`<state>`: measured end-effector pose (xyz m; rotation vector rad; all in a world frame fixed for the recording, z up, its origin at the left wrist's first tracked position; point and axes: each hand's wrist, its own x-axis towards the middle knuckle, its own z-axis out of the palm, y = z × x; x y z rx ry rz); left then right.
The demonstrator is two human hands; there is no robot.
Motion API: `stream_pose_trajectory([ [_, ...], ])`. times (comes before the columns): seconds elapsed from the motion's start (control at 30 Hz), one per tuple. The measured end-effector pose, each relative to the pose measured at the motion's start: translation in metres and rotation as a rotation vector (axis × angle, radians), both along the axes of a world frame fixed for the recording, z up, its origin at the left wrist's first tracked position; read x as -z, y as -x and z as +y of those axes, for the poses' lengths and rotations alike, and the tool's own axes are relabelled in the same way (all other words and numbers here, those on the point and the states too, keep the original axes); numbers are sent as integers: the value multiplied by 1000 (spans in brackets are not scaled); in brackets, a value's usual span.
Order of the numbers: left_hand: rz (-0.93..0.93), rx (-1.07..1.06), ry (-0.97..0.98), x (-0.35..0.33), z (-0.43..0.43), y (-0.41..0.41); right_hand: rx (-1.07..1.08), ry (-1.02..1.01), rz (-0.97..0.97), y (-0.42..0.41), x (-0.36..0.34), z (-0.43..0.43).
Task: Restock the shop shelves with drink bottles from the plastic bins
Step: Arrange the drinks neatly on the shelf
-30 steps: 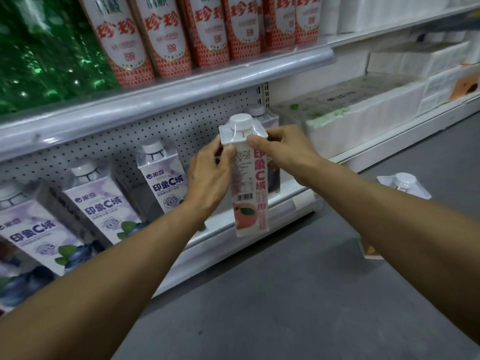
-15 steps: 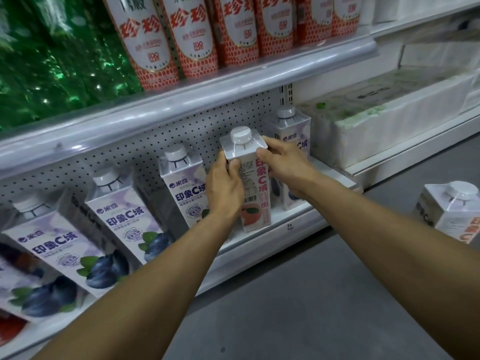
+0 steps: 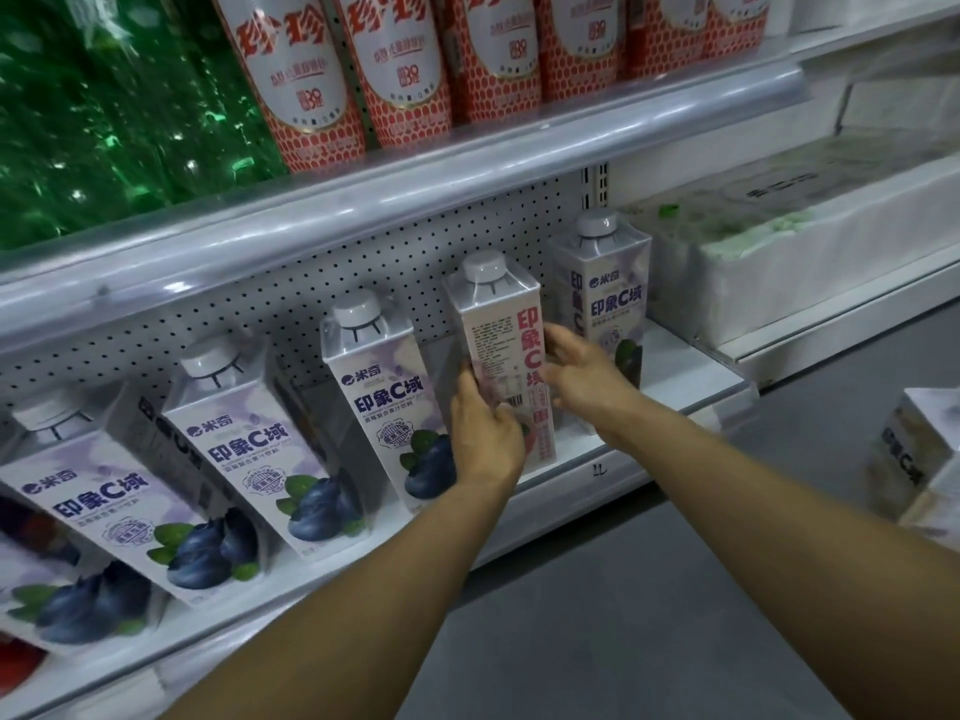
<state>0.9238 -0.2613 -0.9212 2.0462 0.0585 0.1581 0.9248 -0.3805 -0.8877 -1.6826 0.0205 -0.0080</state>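
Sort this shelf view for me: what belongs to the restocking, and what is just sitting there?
Job in hand: pink carton, gripped by the left hand and touched by the right hand; lower shelf; purple cartons beside it; spare carton at far right.
Just there: red bottles on the upper shelf; green bottles; white wrapped packs.

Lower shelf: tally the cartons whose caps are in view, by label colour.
purple cartons: 4
pink carton: 1
Total: 5
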Motion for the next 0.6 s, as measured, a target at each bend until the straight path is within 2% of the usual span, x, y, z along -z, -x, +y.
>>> stream_pose_trajectory([
  [0.17,326,65,-7,25,1,-5,-45,188,142,9,42,4],
  [0.33,351,69,-58,31,1,-8,-69,247,171,3,54,9],
  [0.6,343,63,-69,36,-6,-15,-64,209,198,-2,53,7],
])
